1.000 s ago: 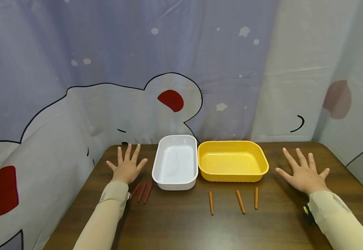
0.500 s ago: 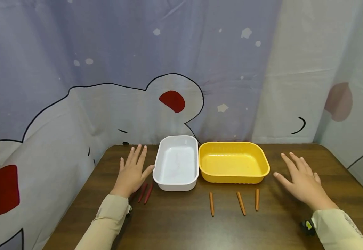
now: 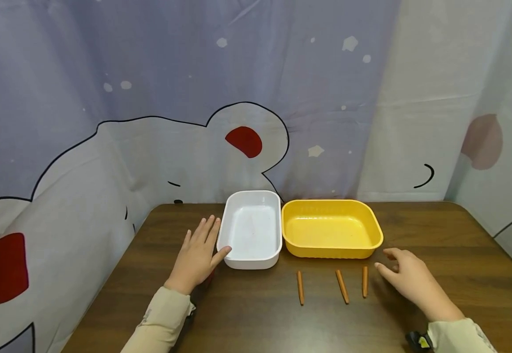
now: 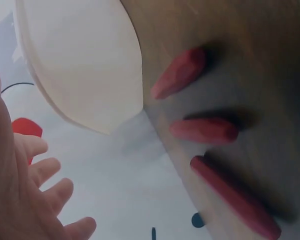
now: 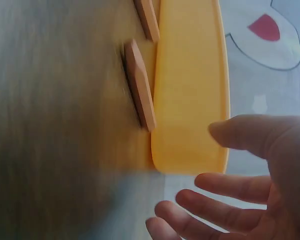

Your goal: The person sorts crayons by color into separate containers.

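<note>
My left hand (image 3: 196,257) hovers, fingers straight, above three red crayons, beside the white tray (image 3: 250,264). Those crayons are almost wholly covered by the hand in the head view. In the left wrist view they lie apart on the table: one red crayon (image 4: 180,72) close to the tray, a middle red crayon (image 4: 205,130) and a farther red crayon (image 4: 235,197). My right hand (image 3: 410,274) holds nothing, its fingers loosely bent. Just left of it lies an orange crayon (image 3: 365,282), then a second orange crayon (image 3: 342,286) and a third orange crayon (image 3: 300,288).
A yellow tray (image 3: 333,252) stands against the white one's right side at the back of the brown wooden table (image 3: 265,318). Nothing lies inside either tray. A printed curtain (image 3: 326,98) hangs behind and at both sides of the table.
My left hand has moved right and nearer, over the red crayons. The right hand has come left and nearer toward the orange crayons, its spread fingers drawing together and bending.
</note>
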Demonstrator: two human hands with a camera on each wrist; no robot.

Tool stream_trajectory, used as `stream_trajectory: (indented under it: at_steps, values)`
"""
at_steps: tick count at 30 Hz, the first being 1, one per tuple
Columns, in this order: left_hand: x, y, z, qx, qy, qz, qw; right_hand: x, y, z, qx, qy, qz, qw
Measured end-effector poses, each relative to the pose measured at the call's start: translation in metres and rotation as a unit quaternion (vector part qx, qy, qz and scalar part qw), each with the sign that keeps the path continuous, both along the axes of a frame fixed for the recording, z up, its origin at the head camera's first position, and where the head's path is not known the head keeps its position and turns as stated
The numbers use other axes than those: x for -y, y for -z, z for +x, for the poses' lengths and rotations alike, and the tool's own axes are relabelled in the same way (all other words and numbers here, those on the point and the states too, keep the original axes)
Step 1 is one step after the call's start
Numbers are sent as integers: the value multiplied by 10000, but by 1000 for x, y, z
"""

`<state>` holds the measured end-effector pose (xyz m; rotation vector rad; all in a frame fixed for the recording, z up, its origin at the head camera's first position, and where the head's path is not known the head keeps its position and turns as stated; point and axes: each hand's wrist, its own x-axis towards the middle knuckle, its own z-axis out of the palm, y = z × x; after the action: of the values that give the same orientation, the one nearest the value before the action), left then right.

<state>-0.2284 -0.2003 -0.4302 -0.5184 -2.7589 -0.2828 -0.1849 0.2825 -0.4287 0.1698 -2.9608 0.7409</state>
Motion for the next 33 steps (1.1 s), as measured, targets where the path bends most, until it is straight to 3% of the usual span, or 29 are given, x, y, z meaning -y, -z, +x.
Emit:
stream_trajectory:
  at_steps: [8, 16, 22, 33]
  values:
    - [-8, 7, 3, 295, 72, -2, 9995, 18, 7, -1, 420, 339, -474, 9974]
    - [-17, 12, 5, 218, 241, -133, 9994, 25, 11, -4, 904, 573, -508, 9930]
    - [-20, 16, 6, 294, 356, -76, 9989, 30, 13, -7, 937, 613, -432, 9928]
    - [-21, 14, 4, 412, 289, -249, 9984, 37, 17, -9, 841, 681, -507, 9928]
